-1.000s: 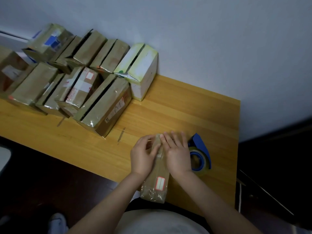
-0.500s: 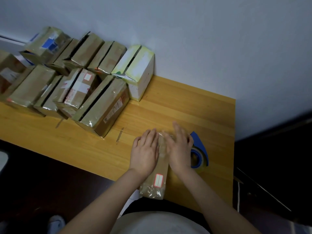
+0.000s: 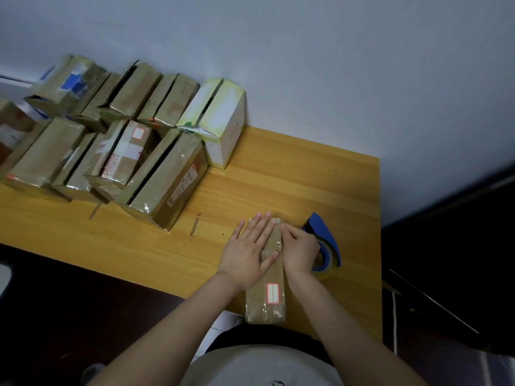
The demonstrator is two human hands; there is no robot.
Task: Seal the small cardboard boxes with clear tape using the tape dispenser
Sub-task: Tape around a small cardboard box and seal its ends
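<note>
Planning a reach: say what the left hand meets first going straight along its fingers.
For the left hand the way looks free over the table to the wall; the white box seems left of it.

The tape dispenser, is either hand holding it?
No, the tape dispenser lies on the table; left hand and right hand rest on the box.

Glossy clear tape is shining over matt brown cardboard.

The small cardboard box (image 3: 256, 305) is showing dull brown board under a smooth, wrinkled film of tape that is catching the light, and its paper label (image 3: 272, 293) is looking flat and matt. The tape dispenser (image 3: 324, 232) is looking like smooth blue plastic. The wooden table (image 3: 306, 174) is showing yellow grain with a light sheen. The stacked boxes (image 3: 167, 176) are gleaming with tape too, and the wall (image 3: 334, 65) is looking matt and painted.
</note>
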